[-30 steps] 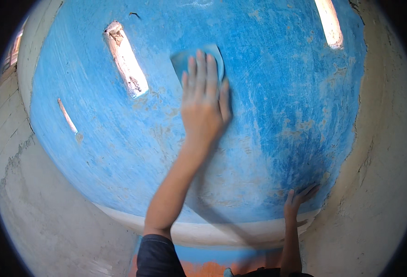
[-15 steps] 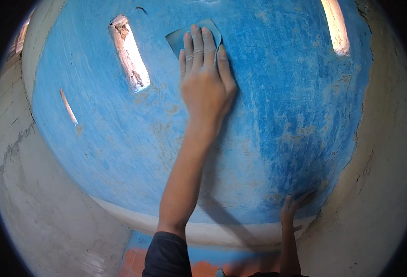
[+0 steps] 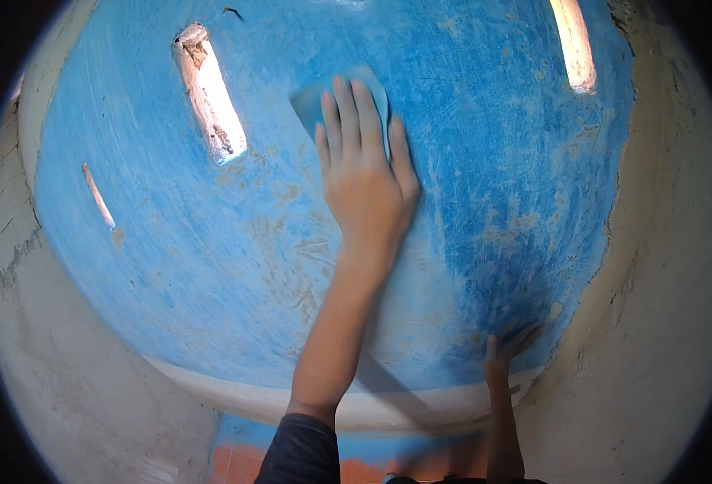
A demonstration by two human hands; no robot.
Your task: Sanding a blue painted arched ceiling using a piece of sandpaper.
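Note:
My left hand (image 3: 365, 173) presses a grey-green sheet of sandpaper (image 3: 311, 103) flat against the blue wall (image 3: 525, 153). The fingers lie over the sheet and the thumb rests along its right edge. Pale dust coats the fingers. Low on the right, my right hand (image 3: 503, 359) rests at the wall with its fingers spread to the right and its thumb up. It holds nothing that shows. The wall's paint is scuffed, with paler, worn patches on the left and below.
Bright slot openings pierce the wall: one left of my hand (image 3: 212, 105), a thin one farther left (image 3: 98, 196), one at upper right (image 3: 575, 48). Grey plaster walls (image 3: 89, 347) flank both sides. A white band (image 3: 235, 390) runs along the bottom, above an orange floor (image 3: 247, 460).
My left hand has slid down the wall with the sandpaper under its fingers. The view has shifted slightly to the right. My right hand stays low at the wall.

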